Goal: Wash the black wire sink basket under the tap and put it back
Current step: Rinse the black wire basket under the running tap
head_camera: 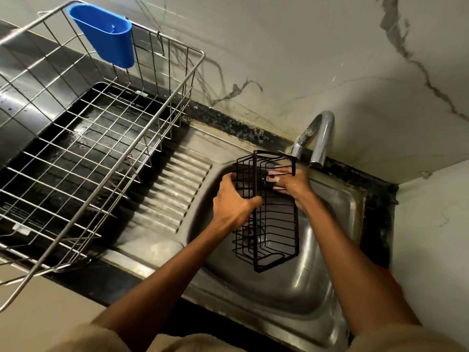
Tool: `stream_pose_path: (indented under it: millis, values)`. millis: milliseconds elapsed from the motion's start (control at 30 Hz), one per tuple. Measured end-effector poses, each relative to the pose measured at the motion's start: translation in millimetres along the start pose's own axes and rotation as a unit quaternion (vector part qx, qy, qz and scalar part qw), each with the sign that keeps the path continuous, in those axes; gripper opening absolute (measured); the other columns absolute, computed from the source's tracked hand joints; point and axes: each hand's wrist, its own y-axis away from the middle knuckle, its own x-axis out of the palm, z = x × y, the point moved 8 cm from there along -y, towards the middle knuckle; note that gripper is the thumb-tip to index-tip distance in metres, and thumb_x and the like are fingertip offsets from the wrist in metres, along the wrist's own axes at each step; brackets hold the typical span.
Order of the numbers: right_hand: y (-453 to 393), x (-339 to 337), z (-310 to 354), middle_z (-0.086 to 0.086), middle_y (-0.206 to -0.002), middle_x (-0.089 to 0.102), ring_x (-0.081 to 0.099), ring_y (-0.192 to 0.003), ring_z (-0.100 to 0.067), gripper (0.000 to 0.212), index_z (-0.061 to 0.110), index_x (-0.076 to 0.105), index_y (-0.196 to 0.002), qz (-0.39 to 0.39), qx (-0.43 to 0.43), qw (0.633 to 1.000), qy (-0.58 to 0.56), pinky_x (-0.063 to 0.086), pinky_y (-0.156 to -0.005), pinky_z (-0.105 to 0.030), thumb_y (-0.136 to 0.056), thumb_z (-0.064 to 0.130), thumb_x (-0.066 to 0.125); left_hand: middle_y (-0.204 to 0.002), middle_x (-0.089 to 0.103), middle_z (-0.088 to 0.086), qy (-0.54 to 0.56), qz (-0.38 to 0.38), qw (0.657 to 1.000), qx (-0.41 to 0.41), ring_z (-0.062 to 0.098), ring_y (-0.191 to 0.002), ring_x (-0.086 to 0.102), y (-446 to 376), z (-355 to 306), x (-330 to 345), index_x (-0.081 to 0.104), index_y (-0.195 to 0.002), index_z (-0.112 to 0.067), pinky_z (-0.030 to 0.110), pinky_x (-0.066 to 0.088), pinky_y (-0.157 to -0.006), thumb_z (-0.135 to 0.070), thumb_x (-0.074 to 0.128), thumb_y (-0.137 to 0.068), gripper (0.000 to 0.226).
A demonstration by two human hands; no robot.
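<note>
The black wire sink basket [276, 224] hangs tilted over the steel sink bowl [330, 250], its upper end near the tap. My left hand [232, 201] grips its left side, thumb curled over the frame. My right hand [291, 182] lies against the upper right part with straight fingers reaching in through the wires. The chrome tap [321, 138] curves down just right of the basket's top; I cannot tell if water runs from it.
A large steel wire dish rack [106, 128] stands on the left over a black tray, with a blue plastic cup holder [106, 34] hooked on its rear rim. The ribbed drainboard [175, 189] lies between rack and bowl. Marble-pattern wall tiles rise behind.
</note>
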Motion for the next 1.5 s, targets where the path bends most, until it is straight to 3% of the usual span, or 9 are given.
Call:
stream_pose_path:
  millis: [133, 300, 400, 533, 667, 967, 1133, 1267, 1500]
  values:
    - [9.5, -2.2, -31.6, -0.013, -0.109, 0.072, 0.071, -0.099, -0.025, 0.031, 0.015, 0.064, -0.106, 0.01, 0.05, 0.998, 0.027, 0.059, -0.081, -0.041, -0.09, -0.011, 0.056, -0.125, 0.064, -0.002, 0.039, -0.002, 0.999, -0.032, 0.023, -0.107, 0.066, -7.9, 15.8, -0.3, 0.044, -0.142, -0.029, 0.048, 0.057, -0.094, -0.066, 0.07, -0.049, 0.104]
    - [24.9, -8.8, -55.1, -0.019, -0.104, 0.073, 0.073, -0.088, -0.028, 0.02, -0.002, 0.065, -0.111, 0.076, 0.134, 0.984, 0.093, 0.061, -0.077, -0.037, -0.092, -0.005, 0.058, -0.141, 0.055, -0.002, 0.031, -0.006, 0.999, -0.011, 0.017, -0.124, 0.055, -5.3, 18.3, 3.4, 0.041, -0.15, -0.021, 0.036, 0.048, -0.106, -0.049, 0.085, -0.063, 0.102]
    - [12.0, -13.5, -32.3, -0.018, -0.104, 0.073, 0.073, -0.083, -0.023, 0.028, -0.001, 0.064, -0.114, 0.064, 0.099, 0.991, 0.067, 0.061, -0.068, -0.029, -0.088, -0.01, 0.061, -0.135, 0.058, -0.005, 0.029, 0.02, 0.999, 0.005, 0.014, -0.121, 0.056, -9.0, 16.5, 6.2, 0.041, -0.149, -0.022, 0.031, 0.048, -0.103, -0.045, 0.088, -0.065, 0.099]
    - [-5.6, -13.3, 6.1, -0.018, -0.102, 0.072, 0.073, -0.093, -0.029, 0.007, 0.004, 0.065, -0.1, 0.018, 0.022, 0.999, -0.035, 0.061, -0.078, -0.039, -0.093, 0.003, 0.065, -0.133, 0.056, -0.009, 0.019, 0.02, 0.999, 0.031, 0.01, -0.121, 0.053, -6.1, 7.8, 8.8, 0.041, -0.148, -0.023, 0.027, 0.044, -0.103, -0.043, 0.092, -0.064, 0.101]
    - [-10.8, -4.4, 9.6, -0.017, -0.1, 0.073, 0.074, -0.093, -0.027, 0.021, -0.004, 0.066, -0.114, 0.003, -0.034, 0.998, -0.048, 0.062, -0.074, -0.031, -0.095, 0.003, 0.062, -0.135, 0.05, -0.009, 0.04, -0.014, 0.998, 0.038, 0.012, -0.122, 0.052, -4.2, 3.9, 1.5, 0.042, -0.148, -0.02, 0.034, 0.047, -0.107, -0.053, 0.088, -0.055, 0.109]
    - [10.3, 13.1, -43.1, -0.014, -0.11, 0.073, 0.072, -0.101, -0.025, 0.015, 0.006, 0.065, -0.108, 0.162, 0.09, 0.981, 0.052, 0.056, -0.094, -0.045, -0.096, 0.002, 0.057, -0.139, 0.052, -0.002, 0.098, -0.083, 0.992, 0.0, 0.016, -0.125, 0.054, 1.0, 24.8, -14.4, 0.045, -0.147, -0.017, 0.041, 0.048, -0.11, -0.063, 0.083, -0.045, 0.118]
    - [4.1, 11.7, 1.2, -0.014, -0.113, 0.071, 0.072, -0.1, -0.022, 0.044, 0.003, 0.063, -0.115, 0.115, 0.046, 0.991, 0.056, 0.06, -0.083, -0.036, -0.085, -0.023, 0.044, -0.136, 0.05, -0.004, 0.102, -0.069, 0.992, 0.015, 0.014, -0.125, 0.053, 5.1, 20.5, -10.2, 0.043, -0.146, -0.017, 0.038, 0.047, -0.11, -0.057, 0.087, -0.046, 0.117]
    - [0.1, 13.4, 33.6, -0.011, -0.108, 0.074, 0.073, -0.098, -0.02, 0.03, 0.002, 0.064, -0.115, 0.076, -0.026, 0.997, 0.011, 0.06, -0.086, -0.035, -0.09, -0.011, 0.054, -0.138, 0.047, -0.004, 0.089, -0.07, 0.993, 0.035, 0.014, -0.127, 0.05, 5.1, 19.1, -7.6, 0.042, -0.147, -0.018, 0.036, 0.046, -0.111, -0.041, 0.094, -0.061, 0.104]
    - [12.1, 11.9, -2.7, -0.01, -0.112, 0.073, 0.072, -0.101, -0.018, 0.031, 0.004, 0.066, -0.117, 0.098, -0.032, 0.994, 0.02, 0.059, -0.088, -0.034, -0.091, -0.01, 0.056, -0.139, 0.05, -0.003, 0.117, -0.117, 0.986, 0.03, 0.016, -0.127, 0.053, 5.1, 22.0, -16.3, 0.044, -0.146, -0.02, 0.042, 0.047, -0.11, -0.062, 0.083, -0.047, 0.115]
